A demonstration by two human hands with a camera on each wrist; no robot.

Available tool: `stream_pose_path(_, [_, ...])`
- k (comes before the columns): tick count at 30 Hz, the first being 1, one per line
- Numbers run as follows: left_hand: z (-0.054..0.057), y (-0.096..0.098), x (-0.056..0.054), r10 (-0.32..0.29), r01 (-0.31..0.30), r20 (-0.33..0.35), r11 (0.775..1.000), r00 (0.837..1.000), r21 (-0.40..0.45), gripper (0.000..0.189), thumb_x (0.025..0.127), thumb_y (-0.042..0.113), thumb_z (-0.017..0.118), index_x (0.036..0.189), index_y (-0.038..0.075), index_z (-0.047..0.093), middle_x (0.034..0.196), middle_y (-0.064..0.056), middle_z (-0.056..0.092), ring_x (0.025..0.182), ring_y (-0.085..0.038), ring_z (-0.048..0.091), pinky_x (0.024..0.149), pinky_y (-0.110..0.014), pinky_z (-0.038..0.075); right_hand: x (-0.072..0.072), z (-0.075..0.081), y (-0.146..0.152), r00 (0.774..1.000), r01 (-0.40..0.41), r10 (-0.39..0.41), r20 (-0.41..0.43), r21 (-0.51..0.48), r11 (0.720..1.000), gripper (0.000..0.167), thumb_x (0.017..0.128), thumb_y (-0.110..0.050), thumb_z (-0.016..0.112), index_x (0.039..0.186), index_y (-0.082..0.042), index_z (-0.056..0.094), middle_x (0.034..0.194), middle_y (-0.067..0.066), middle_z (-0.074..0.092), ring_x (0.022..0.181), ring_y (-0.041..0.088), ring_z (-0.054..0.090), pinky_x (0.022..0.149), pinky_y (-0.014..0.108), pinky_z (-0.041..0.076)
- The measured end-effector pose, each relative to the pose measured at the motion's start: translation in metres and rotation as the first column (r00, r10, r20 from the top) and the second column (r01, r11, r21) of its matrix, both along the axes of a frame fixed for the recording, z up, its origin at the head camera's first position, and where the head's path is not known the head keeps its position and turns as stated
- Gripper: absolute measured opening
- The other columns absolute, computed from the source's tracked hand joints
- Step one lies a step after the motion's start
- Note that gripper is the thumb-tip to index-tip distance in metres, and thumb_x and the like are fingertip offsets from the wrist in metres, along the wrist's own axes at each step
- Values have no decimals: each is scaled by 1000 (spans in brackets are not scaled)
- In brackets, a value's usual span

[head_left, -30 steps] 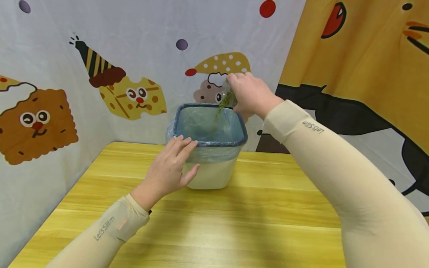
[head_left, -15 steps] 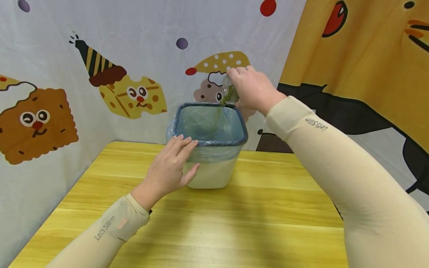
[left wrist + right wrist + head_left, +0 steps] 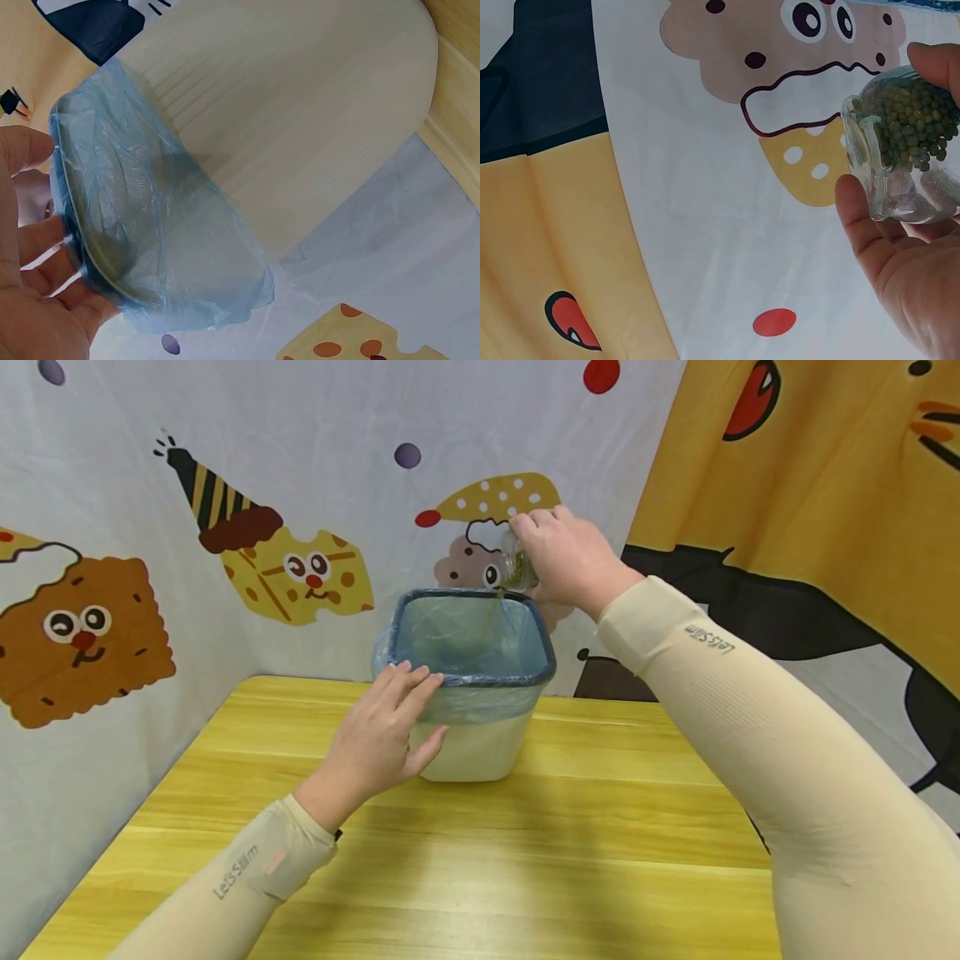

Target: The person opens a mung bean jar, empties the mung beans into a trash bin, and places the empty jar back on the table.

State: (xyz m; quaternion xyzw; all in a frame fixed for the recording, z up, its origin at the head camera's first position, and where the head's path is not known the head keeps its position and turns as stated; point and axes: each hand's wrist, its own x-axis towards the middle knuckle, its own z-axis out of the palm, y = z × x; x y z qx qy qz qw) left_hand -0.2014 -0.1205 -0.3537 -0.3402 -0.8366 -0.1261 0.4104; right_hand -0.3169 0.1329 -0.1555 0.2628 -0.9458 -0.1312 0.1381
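Note:
A small clear glass jar [image 3: 881, 199] is gripped in my right hand [image 3: 566, 556] and tilted above the bin's back right rim. Small green beans [image 3: 915, 124], like mung beans, lie inside it, and a thin stream falls from its mouth. Below stands a cream bin [image 3: 480, 752] lined with a pale blue plastic bag [image 3: 487, 706] folded over its dark blue rim. My left hand [image 3: 371, 735] rests its extended fingers on the near left part of that rim, thumb spread apart. Whatever lies at the bottom of the bin is hidden.
The bin stands on a yellow wood-grain table [image 3: 465, 877], near its back edge. Behind hangs a white cloth [image 3: 322, 410] printed with cartoon food, and a yellow and dark printed cloth [image 3: 810, 493] hangs at the right.
My right hand has risen slightly with the jar. Fewer beans show in the jar, and the falling stream has thinned. My left hand has stayed on the rim.

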Motion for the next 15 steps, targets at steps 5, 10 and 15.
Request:
stream_pose_path(5, [-1, 0, 0, 2, -2, -4, 1000, 1000, -1, 68, 84, 28, 88, 140, -2, 65, 132, -25, 69, 129, -47, 64, 117, -56, 52, 1, -1, 2, 1000, -7, 7, -19, 5, 1000, 93, 88, -32, 89, 159, 1, 40, 158, 26, 49, 140, 48, 48, 115, 59, 51])
stream_pose_path(10, [-1, 0, 0, 5, -5, -6, 1000, 1000, -5, 69, 84, 29, 88, 140, -2, 64, 132, -25, 68, 129, -48, 64, 117, -56, 52, 1, -1, 3, 999, -13, 14, -40, 22, 1000, 92, 88, -33, 89, 158, 1, 41, 157, 26, 50, 138, 48, 49, 114, 59, 52])
stream_pose_path(15, [0, 0, 0, 6, -6, 2, 1000, 1000, -4, 69, 84, 29, 88, 140, -2, 64, 132, -25, 68, 129, -48, 64, 117, -57, 52, 1, -1, 3, 998, -26, 28, -53, 34, 999, 91, 87, -32, 90, 157, 2, 42, 155, 27, 52, 135, 47, 51, 113, 58, 52])
